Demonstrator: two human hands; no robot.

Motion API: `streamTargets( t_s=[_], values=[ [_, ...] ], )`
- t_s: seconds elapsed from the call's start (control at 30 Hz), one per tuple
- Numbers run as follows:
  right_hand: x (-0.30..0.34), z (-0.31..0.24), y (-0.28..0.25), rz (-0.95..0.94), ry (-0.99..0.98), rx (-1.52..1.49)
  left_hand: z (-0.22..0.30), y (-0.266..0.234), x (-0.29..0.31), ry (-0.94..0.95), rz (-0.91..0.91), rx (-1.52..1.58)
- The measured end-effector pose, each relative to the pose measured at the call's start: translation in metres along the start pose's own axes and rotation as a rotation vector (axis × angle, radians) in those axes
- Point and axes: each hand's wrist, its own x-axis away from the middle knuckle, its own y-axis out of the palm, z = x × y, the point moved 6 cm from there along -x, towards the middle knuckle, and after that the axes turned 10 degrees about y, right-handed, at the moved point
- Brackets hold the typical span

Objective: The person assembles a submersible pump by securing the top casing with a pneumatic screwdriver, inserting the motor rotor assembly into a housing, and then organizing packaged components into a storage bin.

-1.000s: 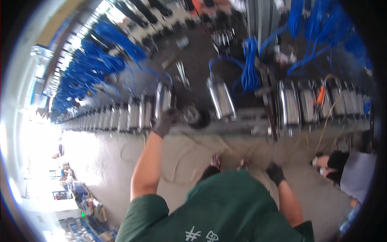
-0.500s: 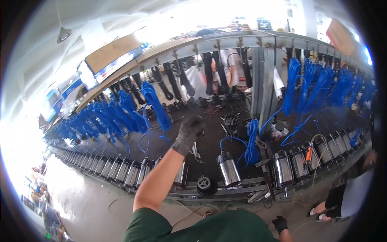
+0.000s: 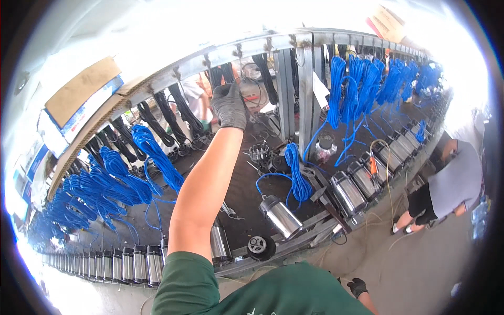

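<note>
My left hand (image 3: 229, 106), in a dark grey glove, is raised to the black cable bundles (image 3: 216, 77) hanging from the metal rail. Its fingers curl round the lower part of a bundle, which the glove partly hides. Low beside my body hangs my gloved right hand (image 3: 358, 287), its fingers loosely apart and nothing visible in them. Under my left arm stands a shiny steel cylinder (image 3: 220, 242) with a black end. To its right lies another steel cylinder (image 3: 282, 216), tilted, joined by a blue cable to a blue coil (image 3: 298, 177).
A round black part (image 3: 261, 248) sits at the bench's front edge. Steel cylinders (image 3: 126, 264) line that edge. Blue coils (image 3: 362, 84) hang along the rail (image 3: 226, 55), near an upright post (image 3: 306, 94). Another person (image 3: 455, 176) bends at the right. Thin hoses cross the floor.
My left hand has risen from over the bench to the hanging black bundles. The view has turned, so the bench appears shifted left. My right hand stays low at my side.
</note>
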Motion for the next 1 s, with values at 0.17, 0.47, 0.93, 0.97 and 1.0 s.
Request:
streamTargets(
  t_s=[0.17,0.47,0.93,0.97,1.0],
  values=[
    [0.053,0.026,0.041,0.009,0.1,0.126,-0.042,-0.053,0.062,-0.234,-0.05,0.096],
    [0.065,-0.076,0.054,-0.09,-0.102,0.047,-0.087,-0.31,0.351,-0.791,-0.074,-0.256],
    [0.05,-0.257,-0.006,-0.307,-0.195,-0.177,-0.134,-0.299,0.464,-0.781,-0.978,-0.508],
    [0.043,-0.26,-0.009,-0.357,-0.236,-0.334,-0.131,-0.291,0.459,-0.74,-0.947,-0.512],
    [0.028,-0.259,-0.008,-0.388,-0.417,-0.329,-0.127,-0.286,0.453,-0.703,-0.904,-0.511]
  ],
)
